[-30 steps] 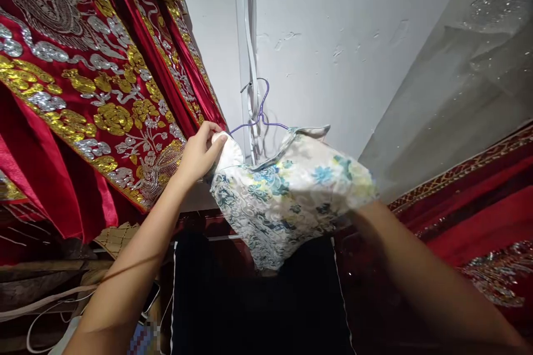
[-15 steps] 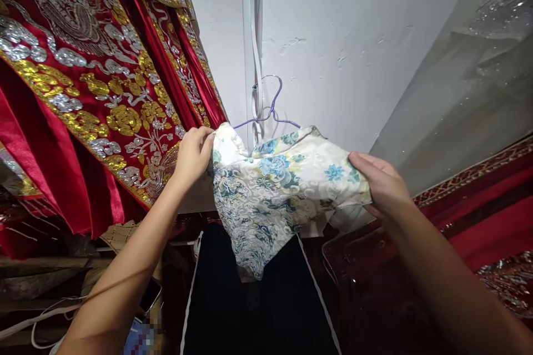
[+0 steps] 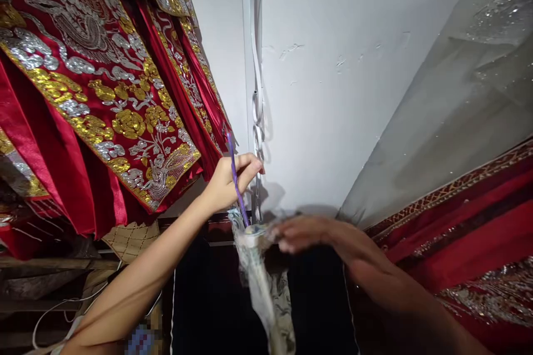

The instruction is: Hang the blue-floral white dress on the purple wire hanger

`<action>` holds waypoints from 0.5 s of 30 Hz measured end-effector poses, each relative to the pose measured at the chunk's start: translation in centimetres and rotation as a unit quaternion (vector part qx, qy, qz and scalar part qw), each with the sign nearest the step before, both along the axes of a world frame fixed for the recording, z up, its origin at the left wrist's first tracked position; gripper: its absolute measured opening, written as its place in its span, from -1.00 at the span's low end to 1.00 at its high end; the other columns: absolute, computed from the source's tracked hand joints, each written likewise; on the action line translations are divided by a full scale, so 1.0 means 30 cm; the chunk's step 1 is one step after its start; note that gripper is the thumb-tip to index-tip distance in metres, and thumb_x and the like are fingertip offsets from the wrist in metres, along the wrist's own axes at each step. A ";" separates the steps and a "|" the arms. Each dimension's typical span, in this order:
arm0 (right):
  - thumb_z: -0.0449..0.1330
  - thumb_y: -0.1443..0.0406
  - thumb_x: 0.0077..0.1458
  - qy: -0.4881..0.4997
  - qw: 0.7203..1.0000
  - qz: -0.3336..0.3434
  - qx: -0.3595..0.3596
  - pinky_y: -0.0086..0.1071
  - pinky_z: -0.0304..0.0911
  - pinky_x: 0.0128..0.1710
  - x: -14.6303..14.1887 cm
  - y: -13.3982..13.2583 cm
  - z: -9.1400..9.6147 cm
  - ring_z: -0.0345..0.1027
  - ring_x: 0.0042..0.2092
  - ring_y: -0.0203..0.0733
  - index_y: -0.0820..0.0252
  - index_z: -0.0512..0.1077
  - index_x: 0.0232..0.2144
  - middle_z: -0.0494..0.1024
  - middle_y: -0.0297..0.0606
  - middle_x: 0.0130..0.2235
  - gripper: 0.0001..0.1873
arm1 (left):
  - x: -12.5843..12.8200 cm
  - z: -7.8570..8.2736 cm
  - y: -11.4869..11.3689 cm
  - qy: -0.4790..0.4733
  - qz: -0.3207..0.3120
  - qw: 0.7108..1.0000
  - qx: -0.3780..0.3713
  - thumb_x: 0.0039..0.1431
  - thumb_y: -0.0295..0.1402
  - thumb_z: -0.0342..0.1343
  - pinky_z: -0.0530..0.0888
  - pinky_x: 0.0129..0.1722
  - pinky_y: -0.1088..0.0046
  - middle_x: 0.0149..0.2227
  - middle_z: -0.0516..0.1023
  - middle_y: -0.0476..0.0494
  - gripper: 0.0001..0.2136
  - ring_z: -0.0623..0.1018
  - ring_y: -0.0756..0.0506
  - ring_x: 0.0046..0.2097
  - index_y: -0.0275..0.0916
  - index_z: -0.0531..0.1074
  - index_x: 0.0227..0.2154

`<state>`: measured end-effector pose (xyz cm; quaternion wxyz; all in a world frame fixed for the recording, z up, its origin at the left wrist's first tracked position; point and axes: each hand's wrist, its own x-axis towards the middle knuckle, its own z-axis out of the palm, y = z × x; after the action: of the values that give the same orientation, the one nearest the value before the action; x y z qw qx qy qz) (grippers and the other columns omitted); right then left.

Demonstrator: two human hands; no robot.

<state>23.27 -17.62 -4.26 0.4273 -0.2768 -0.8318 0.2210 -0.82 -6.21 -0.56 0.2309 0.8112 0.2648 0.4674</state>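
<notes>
My left hand [image 3: 227,184] is closed around a purple hanger [image 3: 232,150], whose upper end sticks up past the fingers. Below it a pale floral top [image 3: 260,283] with blue and green tones hangs down, bunched narrow and seen edge-on, its collar just under the hanger's shaft. My right hand [image 3: 302,231] is at the right side of the collar, smeared by motion. Whether its fingers grip the cloth cannot be made out. Much of the hanger is hidden by my left hand and the top.
Red garments with gold and silver sequin embroidery [image 3: 129,122] hang at the left. A white wall [image 3: 316,94] with a hanging white strap [image 3: 255,50] stands ahead. Clear plastic sheeting [image 3: 437,122] and red fabric [image 3: 478,238] are at the right. Dark clothing [image 3: 212,299] shows below.
The top went from spread wide between both hands to hanging bunched and lower. My left hand moved right, from the top's shoulder to the hanger. My right hand moved left towards the collar.
</notes>
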 end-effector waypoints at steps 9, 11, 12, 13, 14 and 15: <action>0.30 0.08 0.03 -0.078 0.947 -0.201 0.238 0.35 -0.26 0.36 -0.200 0.374 -0.212 -0.04 0.38 0.35 0.10 -0.19 0.44 0.15 0.08 0.33 0.09 | 0.083 0.013 -0.081 -0.229 -0.101 0.959 -0.131 0.42 -0.05 -0.14 0.45 -0.33 0.39 -0.52 0.40 -0.04 -0.60 0.45 -0.02 -0.45 -0.19 0.50 -0.26; 0.29 0.08 0.04 -0.067 0.942 -0.218 0.244 0.24 -0.09 0.34 -0.214 0.393 -0.173 0.18 0.26 0.27 0.02 -0.02 0.40 0.32 0.00 0.18 -0.04 | 0.064 0.032 -0.068 -0.213 -0.102 0.962 -0.134 0.33 -0.04 0.04 0.53 -0.13 0.32 -0.29 0.56 -0.14 -0.68 0.58 -0.09 -0.22 -0.16 0.48 -0.12; 0.31 0.06 0.03 -0.071 0.941 -0.228 0.241 0.17 0.03 0.29 -0.208 0.400 -0.140 0.25 0.18 0.24 0.00 0.07 0.37 0.37 -0.03 0.11 -0.08 | 0.042 0.035 -0.047 -0.199 -0.087 0.968 -0.128 0.25 -0.03 0.14 0.52 -0.02 0.27 -0.13 0.58 -0.19 -0.64 0.59 -0.14 -0.07 -0.15 0.45 -0.03; 0.33 0.03 0.02 -0.081 0.938 -0.237 0.239 0.12 0.12 0.21 -0.194 0.407 -0.101 0.28 0.12 0.21 -0.01 0.14 0.35 0.40 -0.06 0.06 -0.10 | 0.012 0.030 -0.020 -0.177 -0.058 0.975 -0.124 0.19 -0.01 0.20 0.51 0.06 0.23 0.01 0.55 -0.22 -0.55 0.56 -0.19 0.06 -0.11 0.40 0.06; 0.35 0.00 0.00 -0.092 0.935 -0.247 0.239 0.06 0.17 0.15 -0.174 0.416 -0.059 0.29 0.07 0.19 -0.01 0.19 0.34 0.41 -0.07 0.02 -0.11 | -0.023 0.016 0.010 -0.150 -0.019 0.981 -0.123 0.15 0.02 0.22 0.50 0.11 0.18 0.10 0.51 -0.22 -0.47 0.51 -0.22 0.15 -0.07 0.35 0.13; 0.36 -0.03 -0.01 -0.102 0.930 -0.260 0.238 0.03 0.18 0.09 -0.152 0.428 -0.017 0.29 0.04 0.17 -0.01 0.22 0.33 0.42 -0.08 -0.01 -0.10 | -0.060 -0.007 0.038 -0.121 0.023 0.984 -0.127 0.15 0.05 0.19 0.49 0.13 0.12 0.13 0.50 -0.22 -0.43 0.49 -0.23 0.19 -0.03 0.32 0.17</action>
<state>18.72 -4.77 -4.79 0.4359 -0.3949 -0.7980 -0.1317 -2.61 -5.08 -0.77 0.3518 0.7060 0.3109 0.5302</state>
